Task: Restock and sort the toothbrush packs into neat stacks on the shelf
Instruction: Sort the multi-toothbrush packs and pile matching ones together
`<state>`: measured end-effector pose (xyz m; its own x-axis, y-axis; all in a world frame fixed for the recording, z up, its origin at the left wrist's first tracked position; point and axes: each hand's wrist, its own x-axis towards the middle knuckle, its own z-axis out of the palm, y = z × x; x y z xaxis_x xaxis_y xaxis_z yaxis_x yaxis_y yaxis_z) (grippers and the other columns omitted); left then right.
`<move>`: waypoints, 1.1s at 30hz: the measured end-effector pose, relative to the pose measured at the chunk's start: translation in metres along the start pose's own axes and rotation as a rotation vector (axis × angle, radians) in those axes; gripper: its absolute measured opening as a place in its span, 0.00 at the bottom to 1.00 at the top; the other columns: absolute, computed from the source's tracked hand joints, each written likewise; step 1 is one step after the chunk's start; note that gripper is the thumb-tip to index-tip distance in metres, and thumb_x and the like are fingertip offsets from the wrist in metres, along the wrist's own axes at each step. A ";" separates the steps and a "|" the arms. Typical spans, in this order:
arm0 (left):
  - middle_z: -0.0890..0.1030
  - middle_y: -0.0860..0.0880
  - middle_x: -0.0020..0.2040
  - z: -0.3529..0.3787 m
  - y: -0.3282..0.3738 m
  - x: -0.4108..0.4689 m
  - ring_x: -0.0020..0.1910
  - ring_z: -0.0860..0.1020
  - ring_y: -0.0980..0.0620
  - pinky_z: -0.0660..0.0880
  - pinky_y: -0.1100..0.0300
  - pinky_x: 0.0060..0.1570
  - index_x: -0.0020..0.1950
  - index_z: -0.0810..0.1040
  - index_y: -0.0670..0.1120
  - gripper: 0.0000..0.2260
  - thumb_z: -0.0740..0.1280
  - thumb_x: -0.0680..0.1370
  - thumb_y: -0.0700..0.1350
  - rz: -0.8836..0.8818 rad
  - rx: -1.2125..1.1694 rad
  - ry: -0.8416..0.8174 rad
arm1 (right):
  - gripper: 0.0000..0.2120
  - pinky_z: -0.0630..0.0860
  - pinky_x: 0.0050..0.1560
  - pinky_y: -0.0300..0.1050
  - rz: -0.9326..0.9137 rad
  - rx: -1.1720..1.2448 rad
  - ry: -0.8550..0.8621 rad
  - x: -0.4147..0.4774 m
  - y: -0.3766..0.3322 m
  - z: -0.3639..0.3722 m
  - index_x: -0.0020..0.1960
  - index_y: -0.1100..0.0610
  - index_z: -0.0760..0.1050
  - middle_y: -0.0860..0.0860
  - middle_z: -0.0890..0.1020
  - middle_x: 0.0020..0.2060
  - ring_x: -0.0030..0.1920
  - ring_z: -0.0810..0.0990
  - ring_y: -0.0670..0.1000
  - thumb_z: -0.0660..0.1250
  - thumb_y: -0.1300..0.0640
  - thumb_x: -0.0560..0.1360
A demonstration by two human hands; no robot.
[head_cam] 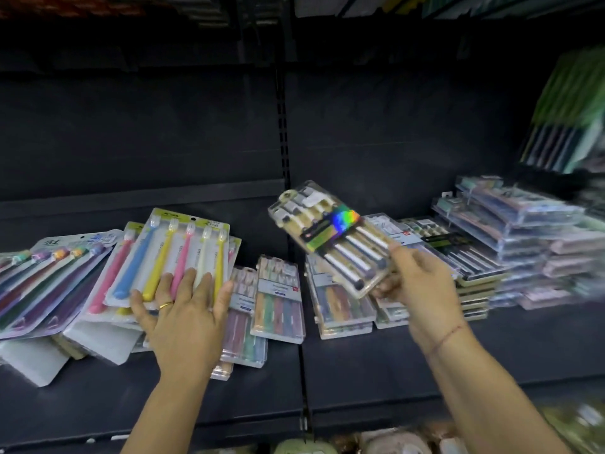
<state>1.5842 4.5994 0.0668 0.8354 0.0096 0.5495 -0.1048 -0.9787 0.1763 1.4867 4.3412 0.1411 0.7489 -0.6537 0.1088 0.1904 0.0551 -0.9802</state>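
Fingers (pixel 183 283) of the left hand (pixel 186 317) spread wide, flat on the lower end of a carded pack (pixel 176 253) of blue, yellow, pink and cream toothbrushes; a ring shows on one finger. Left of those fingers: a fanned pack with purple handles (pixel 49 283), tilted over white card backs. Just right of the thumb: clear-boxed pastel packs (pixel 280 299) lying flat on the dark shelf (pixel 376 365). Right hand (pixel 417 283), fingers closed on the near end of a clear pack with a holographic label (pixel 330 237), held tilted above the shelf. Beyond its fingertips: low stacks; further right, a taller blurred stack (pixel 523 244).
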 end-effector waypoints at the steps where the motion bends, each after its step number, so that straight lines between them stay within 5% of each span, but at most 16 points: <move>1: 0.79 0.46 0.64 0.000 0.001 0.000 0.70 0.68 0.39 0.42 0.40 0.72 0.61 0.82 0.49 0.34 0.43 0.80 0.66 0.000 0.004 -0.003 | 0.11 0.77 0.26 0.43 0.052 0.085 0.038 0.009 -0.004 -0.018 0.41 0.62 0.72 0.51 0.74 0.21 0.20 0.72 0.46 0.63 0.57 0.80; 9: 0.78 0.45 0.67 0.006 0.016 -0.009 0.72 0.67 0.39 0.36 0.41 0.72 0.63 0.81 0.49 0.32 0.47 0.79 0.66 -0.003 0.026 -0.035 | 0.11 0.77 0.23 0.37 0.170 0.175 0.279 0.070 -0.002 -0.114 0.43 0.60 0.68 0.54 0.70 0.31 0.20 0.72 0.42 0.64 0.54 0.80; 14: 0.78 0.44 0.66 0.006 0.016 -0.009 0.71 0.67 0.38 0.39 0.40 0.72 0.62 0.82 0.48 0.32 0.48 0.79 0.66 -0.002 0.018 -0.009 | 0.11 0.77 0.24 0.37 0.233 0.222 0.328 0.090 0.008 -0.120 0.49 0.61 0.69 0.54 0.72 0.38 0.33 0.74 0.47 0.65 0.53 0.80; 21: 0.78 0.44 0.66 0.006 0.014 -0.009 0.71 0.66 0.38 0.42 0.37 0.72 0.62 0.81 0.48 0.33 0.46 0.79 0.66 0.011 0.010 0.003 | 0.18 0.82 0.45 0.47 0.127 0.207 0.403 0.084 0.011 -0.123 0.61 0.62 0.66 0.58 0.78 0.45 0.37 0.81 0.49 0.69 0.58 0.77; 24: 0.78 0.43 0.66 0.005 0.014 -0.010 0.71 0.66 0.38 0.42 0.37 0.72 0.62 0.81 0.47 0.33 0.46 0.79 0.66 0.016 0.006 0.009 | 0.20 0.84 0.44 0.47 0.074 0.159 0.471 0.080 0.017 -0.124 0.60 0.61 0.65 0.63 0.76 0.53 0.39 0.81 0.51 0.72 0.62 0.75; 28: 0.78 0.44 0.66 0.002 0.017 -0.011 0.71 0.66 0.38 0.41 0.39 0.72 0.61 0.82 0.48 0.34 0.45 0.79 0.67 0.008 -0.005 0.003 | 0.17 0.80 0.49 0.48 0.037 0.047 0.573 0.083 0.030 -0.126 0.45 0.52 0.66 0.58 0.77 0.48 0.37 0.77 0.50 0.76 0.53 0.71; 33: 0.78 0.45 0.66 0.002 0.017 -0.010 0.71 0.66 0.39 0.40 0.40 0.72 0.62 0.81 0.48 0.37 0.41 0.79 0.68 0.011 0.019 -0.013 | 0.15 0.74 0.40 0.45 0.032 0.029 0.524 0.088 0.048 -0.119 0.46 0.56 0.73 0.51 0.76 0.35 0.31 0.72 0.47 0.73 0.47 0.73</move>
<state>1.5753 4.5822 0.0629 0.8415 -0.0036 0.5403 -0.1034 -0.9826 0.1546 1.4865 4.1964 0.0842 0.3380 -0.9408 -0.0260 0.1957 0.0972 -0.9758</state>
